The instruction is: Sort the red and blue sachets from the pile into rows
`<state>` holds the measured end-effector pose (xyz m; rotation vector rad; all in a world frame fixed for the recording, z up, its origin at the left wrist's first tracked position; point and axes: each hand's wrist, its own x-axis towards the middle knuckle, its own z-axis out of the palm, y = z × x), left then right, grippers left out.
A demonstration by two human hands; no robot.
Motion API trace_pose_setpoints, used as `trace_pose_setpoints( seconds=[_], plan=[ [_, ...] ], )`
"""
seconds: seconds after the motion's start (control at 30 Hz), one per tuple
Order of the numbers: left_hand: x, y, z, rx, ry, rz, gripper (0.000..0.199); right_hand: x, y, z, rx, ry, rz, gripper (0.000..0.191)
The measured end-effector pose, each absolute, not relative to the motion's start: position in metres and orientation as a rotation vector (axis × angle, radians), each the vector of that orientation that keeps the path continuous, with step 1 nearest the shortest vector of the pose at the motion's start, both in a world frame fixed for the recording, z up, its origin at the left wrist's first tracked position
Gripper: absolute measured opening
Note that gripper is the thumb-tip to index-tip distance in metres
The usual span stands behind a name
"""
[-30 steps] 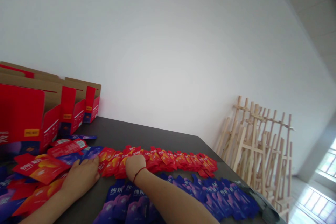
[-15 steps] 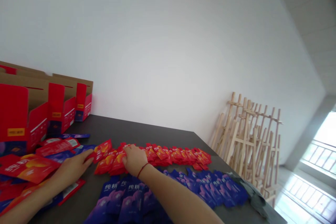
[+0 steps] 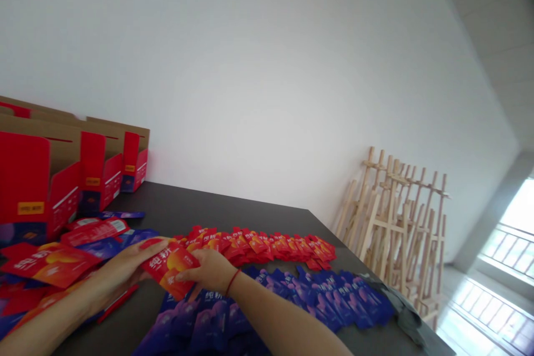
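Between my two hands a red packet [image 3: 170, 267] with orange fruit print is held above the dark table [image 3: 217, 204]. My left hand [image 3: 136, 258] grips its left edge, and my right hand [image 3: 208, 271], with a red cord at the wrist, pinches its right side. Just behind my right hand a row of overlapping red packets [image 3: 258, 246] runs to the right. Nearer the front lie overlapping blue-purple packets [image 3: 211, 322], partly covered by my right forearm. A loose pile of red packets [image 3: 54, 264] mixed with blue ones is at the left, beside my left forearm.
Open red cardboard boxes [image 3: 25, 183] stand along the back left of the table. A grey cloth [image 3: 406, 317] lies at the table's right edge. Wooden easels [image 3: 392, 222] lean by the white wall beyond it, near a railed window.
Both hands have come together around a red packet, now lifted and facing up. My right hand has moved slightly left and down from the red row.
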<state>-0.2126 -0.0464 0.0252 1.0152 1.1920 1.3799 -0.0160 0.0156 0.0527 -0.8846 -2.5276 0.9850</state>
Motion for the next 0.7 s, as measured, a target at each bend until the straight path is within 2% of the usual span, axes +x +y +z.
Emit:
trace_pose_setpoints(
  seconds=[0.07,0.2,0.43,0.57,0.7],
  plan=[
    [-0.209,-0.045,0.022,0.989,1.137,1.356,0.050,-0.016,0.009,0.050,-0.930,-2.506,0.928,0.018],
    [-0.211,-0.042,0.019,1.241,1.404,1.382,0.052,-0.016,-0.003,0.046,-0.977,-2.528,1.107,0.022],
    [-0.218,-0.043,0.026,1.684,1.861,1.353,0.045,-0.011,-0.014,0.048,-0.827,-2.508,0.767,0.070],
    [-0.217,-0.043,0.025,1.539,1.816,1.375,0.042,-0.006,-0.015,0.048,-0.696,-2.501,0.787,0.066],
    [-0.218,-0.038,0.015,1.396,1.668,1.374,0.045,-0.004,-0.009,0.049,-0.636,-2.517,1.081,0.053]
  ],
)
